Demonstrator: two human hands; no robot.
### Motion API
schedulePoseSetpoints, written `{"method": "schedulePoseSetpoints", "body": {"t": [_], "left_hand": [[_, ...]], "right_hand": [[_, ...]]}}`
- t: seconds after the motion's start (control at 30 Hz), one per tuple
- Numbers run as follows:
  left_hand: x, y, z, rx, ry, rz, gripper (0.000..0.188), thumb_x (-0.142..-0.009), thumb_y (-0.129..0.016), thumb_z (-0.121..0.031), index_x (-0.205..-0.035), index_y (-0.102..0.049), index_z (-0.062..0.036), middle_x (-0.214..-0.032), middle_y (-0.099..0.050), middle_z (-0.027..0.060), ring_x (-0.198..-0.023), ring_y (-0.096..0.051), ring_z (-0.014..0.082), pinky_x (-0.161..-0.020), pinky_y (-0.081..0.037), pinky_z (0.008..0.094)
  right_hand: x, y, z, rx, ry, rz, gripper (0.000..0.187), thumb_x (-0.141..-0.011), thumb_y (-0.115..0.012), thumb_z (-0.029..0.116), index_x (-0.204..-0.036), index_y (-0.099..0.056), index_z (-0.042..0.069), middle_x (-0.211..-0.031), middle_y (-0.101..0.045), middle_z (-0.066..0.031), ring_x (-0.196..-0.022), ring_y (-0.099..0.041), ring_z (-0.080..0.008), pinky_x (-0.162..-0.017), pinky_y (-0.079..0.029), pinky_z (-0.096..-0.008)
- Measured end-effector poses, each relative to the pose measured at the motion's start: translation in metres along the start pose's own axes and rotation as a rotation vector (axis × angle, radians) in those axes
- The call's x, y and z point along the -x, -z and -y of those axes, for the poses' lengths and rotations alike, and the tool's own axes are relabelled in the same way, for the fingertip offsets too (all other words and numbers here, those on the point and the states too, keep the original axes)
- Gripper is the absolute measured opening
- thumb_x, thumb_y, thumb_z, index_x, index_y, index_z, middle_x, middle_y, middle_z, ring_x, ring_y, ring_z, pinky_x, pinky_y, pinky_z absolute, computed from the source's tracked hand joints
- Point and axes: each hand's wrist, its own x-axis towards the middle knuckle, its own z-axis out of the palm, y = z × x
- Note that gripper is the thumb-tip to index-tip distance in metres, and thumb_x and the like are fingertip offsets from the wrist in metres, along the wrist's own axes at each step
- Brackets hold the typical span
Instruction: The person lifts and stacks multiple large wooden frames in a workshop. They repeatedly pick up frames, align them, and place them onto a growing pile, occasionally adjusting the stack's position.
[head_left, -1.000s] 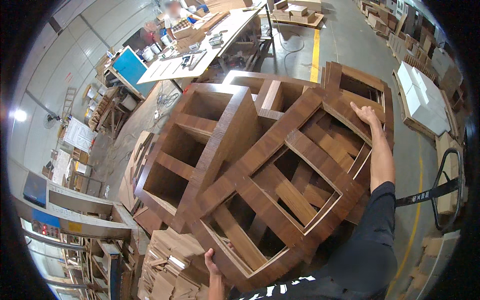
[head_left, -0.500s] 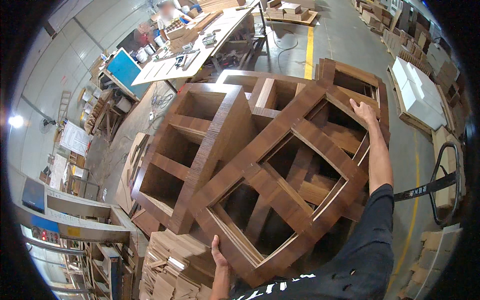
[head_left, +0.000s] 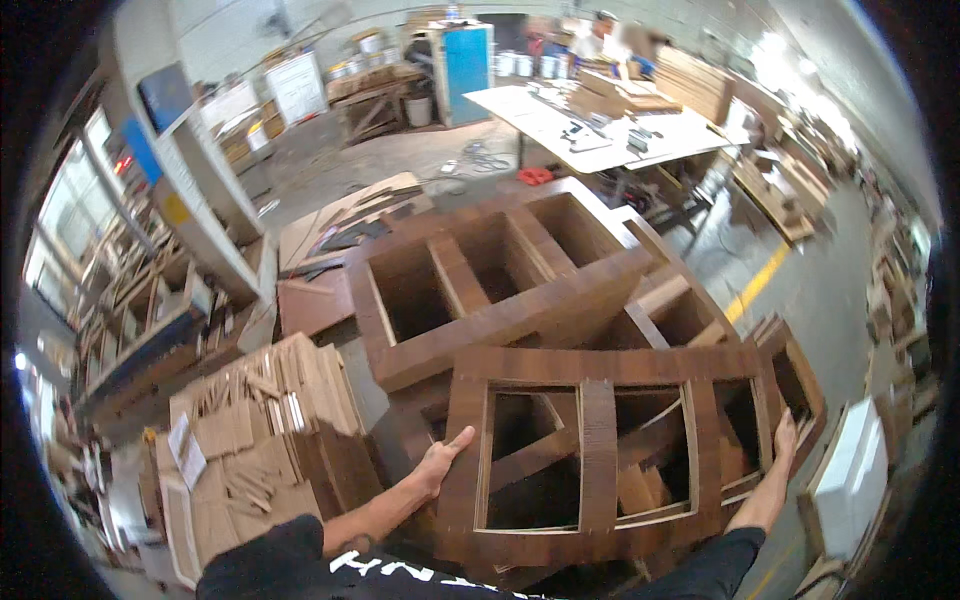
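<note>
A dark brown wooden frame [head_left: 598,455] with three rectangular openings stands tilted in front of my body, its long top edge nearly level. My left hand [head_left: 440,465] grips its left side, the thumb lying over the front face. At the opposite end my right hand [head_left: 786,440] is closed on the right side, with its fingers partly hidden by the wood. Just beyond lies a brown wooden cabinet carcass [head_left: 520,315] with three compartments. Crossing wooden pieces [head_left: 645,487] show through the frame's openings.
Stacked boards with loose offcuts [head_left: 235,430] are at my left. A white-topped worktable [head_left: 510,103] with tools stands ahead, with people behind it. White panels [head_left: 850,480] lie at the right. Cables [head_left: 480,155] trail on the floor, and a blue cabinet [head_left: 466,72] stands farther back.
The frame has swung from a steep slant to nearly level, with both hands still on its sides. The view has turned left, so the worktable appears farther right.
</note>
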Motion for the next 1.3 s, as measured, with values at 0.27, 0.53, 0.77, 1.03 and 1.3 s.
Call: {"method": "schedulePoseSetpoints", "body": {"t": [0.27, 0.53, 0.77, 1.03, 1.3], "left_hand": [[0.038, 0.04, -0.026, -0.265, -0.104, -0.045, 0.095, -0.078, -0.075, -0.067, -0.133, -0.052, 0.008, -0.112, -0.066, 0.0175, -0.102, -0.065, 0.0235, -0.086, -0.055, 0.0366], [0.03, 0.097, -0.092, -0.456, -0.38, 0.087, 0.1, -0.079, -0.073, -0.067, -0.142, -0.047, 0.0064, -0.133, -0.058, 0.0185, -0.123, -0.056, 0.027, -0.107, -0.041, 0.0381], [-0.009, 0.166, -0.236, -0.492, -0.601, 0.284, 0.085, -0.083, -0.074, -0.057, -0.138, -0.052, 0.0027, -0.129, -0.06, 0.0129, -0.121, -0.053, 0.0216, -0.104, -0.041, 0.0354], [-0.135, 0.239, -0.45, -0.324, -0.824, 0.364, 0.083, -0.075, -0.078, -0.057, -0.13, -0.057, 0.0016, -0.117, -0.065, 0.0069, -0.108, -0.059, 0.019, -0.097, -0.044, 0.0326], [-0.35, 0.29, -0.62, -0.118, -0.904, 0.584, 0.085, -0.068, -0.085, -0.053, -0.128, -0.059, 0.0013, -0.116, -0.068, 0.0089, -0.102, -0.066, 0.0217, -0.091, -0.051, 0.0363]], "right_hand": [[0.065, 0.037, -0.026, -0.08, -0.022, 0.171, 0.094, -0.097, -0.03, 0.073, -0.147, -0.042, -0.005, -0.145, -0.048, -0.029, -0.137, -0.042, -0.0457, -0.112, -0.035, -0.0499], [0.2, 0.068, -0.06, -0.667, -0.36, 0.23, 0.093, -0.097, -0.033, 0.074, -0.15, -0.038, -0.001, -0.147, -0.048, -0.0207, -0.134, -0.046, -0.039, -0.111, -0.037, -0.0478], [0.351, 0.091, 0.058, -1.053, -0.181, 0.06, 0.091, -0.096, -0.036, 0.074, -0.156, -0.031, 0.005, -0.154, -0.039, -0.0158, -0.138, -0.042, -0.0357, -0.112, -0.036, -0.0475], [0.476, 0.043, 0.233, -1.218, -0.127, -0.41, 0.087, -0.097, -0.035, 0.073, -0.16, -0.022, 0.015, -0.161, -0.027, -0.0143, -0.146, -0.031, -0.0377, -0.117, -0.035, -0.0499], [0.555, -0.063, 0.46, -1.284, -0.147, -1.002, 0.09, -0.093, -0.033, 0.078, -0.159, -0.024, 0.018, -0.164, -0.022, -0.0087, -0.145, -0.032, -0.0337, -0.121, -0.026, -0.0527]]}}
